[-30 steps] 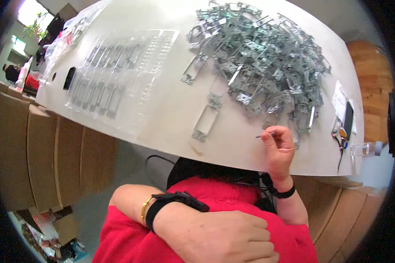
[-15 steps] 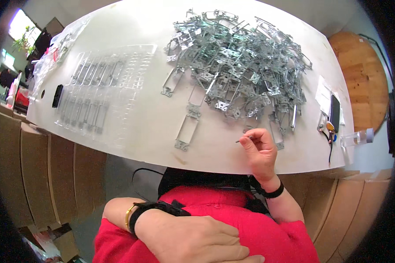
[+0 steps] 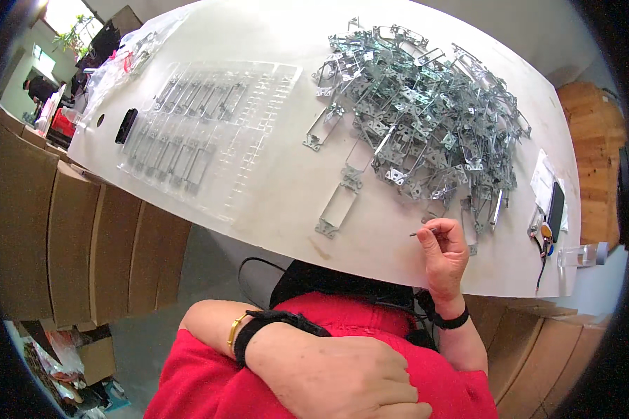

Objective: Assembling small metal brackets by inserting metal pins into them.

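My right hand is at the table's near edge, thumb and forefinger pinched on a thin metal piece; only its short end shows. Just beyond is a large heap of metal brackets, long open frames with flat, holed ends. One bracket lies separately, left of that hand. My left hand is drawn across the front of my red top, back upward and fingers curled in. Its palm side is hidden, so anything inside it does not show.
A clear plastic tray with several brackets in its slots lies on the white table's left. Beside it are a black block and plastic bags. A phone, a cable tool and a clear bottle sit right. Cardboard boxes stand below left.
The view has turned, so the table and its things sit farther right. My left hand's fingers are more curled. My right hand keeps its pinch on the thin metal piece.
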Available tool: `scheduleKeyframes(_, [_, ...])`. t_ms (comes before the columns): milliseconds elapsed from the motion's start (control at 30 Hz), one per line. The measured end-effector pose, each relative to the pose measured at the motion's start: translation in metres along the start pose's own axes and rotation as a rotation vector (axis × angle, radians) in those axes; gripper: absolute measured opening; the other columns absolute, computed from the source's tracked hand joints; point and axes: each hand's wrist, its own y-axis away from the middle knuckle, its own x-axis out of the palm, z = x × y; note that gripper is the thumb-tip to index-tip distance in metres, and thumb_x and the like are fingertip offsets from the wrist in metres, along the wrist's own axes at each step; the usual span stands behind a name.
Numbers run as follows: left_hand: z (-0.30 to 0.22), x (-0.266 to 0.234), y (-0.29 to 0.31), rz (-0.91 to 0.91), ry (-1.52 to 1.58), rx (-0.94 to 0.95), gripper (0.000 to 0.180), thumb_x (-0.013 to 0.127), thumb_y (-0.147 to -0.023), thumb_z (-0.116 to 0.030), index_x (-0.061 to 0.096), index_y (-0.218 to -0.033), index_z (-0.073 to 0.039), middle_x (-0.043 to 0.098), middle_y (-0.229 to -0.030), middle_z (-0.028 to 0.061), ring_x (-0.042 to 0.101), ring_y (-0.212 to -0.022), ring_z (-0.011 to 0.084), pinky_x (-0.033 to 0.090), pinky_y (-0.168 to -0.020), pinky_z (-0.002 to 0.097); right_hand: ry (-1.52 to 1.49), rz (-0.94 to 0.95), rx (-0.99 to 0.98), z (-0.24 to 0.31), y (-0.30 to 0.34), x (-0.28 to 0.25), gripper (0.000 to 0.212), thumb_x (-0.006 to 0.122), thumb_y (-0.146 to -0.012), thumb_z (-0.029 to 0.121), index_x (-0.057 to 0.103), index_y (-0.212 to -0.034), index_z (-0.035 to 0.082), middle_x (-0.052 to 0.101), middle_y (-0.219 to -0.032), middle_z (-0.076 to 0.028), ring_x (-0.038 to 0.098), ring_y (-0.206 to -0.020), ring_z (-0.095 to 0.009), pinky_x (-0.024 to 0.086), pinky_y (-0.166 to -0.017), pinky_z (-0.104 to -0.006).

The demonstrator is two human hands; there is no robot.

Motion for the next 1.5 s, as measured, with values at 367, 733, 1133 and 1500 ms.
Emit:
scheduleKeyframes(367, [-0.015,-0.03,0.012,-0.143,-0.066,0.082,0.024,0.068,-0.094,-0.007,0.075,-0.106,0.013,0.068,-0.08,0.0134,0.061,-0.057,0.0168,0.048,-0.052,0.0291,0.023,0.016,0.006,0.002,-0.002,0.002,0.015,0.079,-0.1,0.008,0.066,-0.107,0.006,0.066,-0.094,0.005,0.057,-0.082,-0.003,0.047,-0.075,-0.0203])
scheduleKeyframes(733, [0.043,-0.042,0.076,-0.612,-0.781,-0.973,0.018,0.069,-0.094,0.0,0.074,-0.112,0.0,0.071,-0.091,0.0142,0.071,-0.076,0.029,0.055,-0.068,0.0339,0.037,0.008,-0.006,0.002,-0.002,0.003,0.014,0.079,-0.1,0.008,0.067,-0.106,0.006,0.064,-0.092,0.005,0.056,-0.08,-0.003,0.046,-0.073,-0.0197])
scheduleKeyframes(1133, [0.058,-0.035,0.107,-0.37,-0.888,-1.036,0.015,0.072,-0.094,-0.004,0.068,-0.109,-0.001,0.065,-0.099,0.0195,0.068,-0.087,0.0407,0.055,-0.078,0.0456,0.035,0.018,-0.002,-0.002,-0.002,0.0,0.014,0.078,-0.099,0.005,0.066,-0.107,0.007,0.063,-0.092,0.005,0.056,-0.08,-0.003,0.045,-0.072,-0.0194])
scheduleKeyframes(1500, [0.046,-0.04,0.108,-0.433,-0.882,-0.99,0.012,0.07,-0.094,-0.002,0.067,-0.105,-0.002,0.065,-0.099,0.0177,0.068,-0.09,0.0396,0.056,-0.078,0.0434,0.081,0.059,0.051,-0.007,-0.001,-0.01,0.012,0.073,-0.101,0.0,0.064,-0.106,0.006,0.063,-0.098,0.002,0.057,-0.086,-0.005,0.046,-0.077,-0.021])
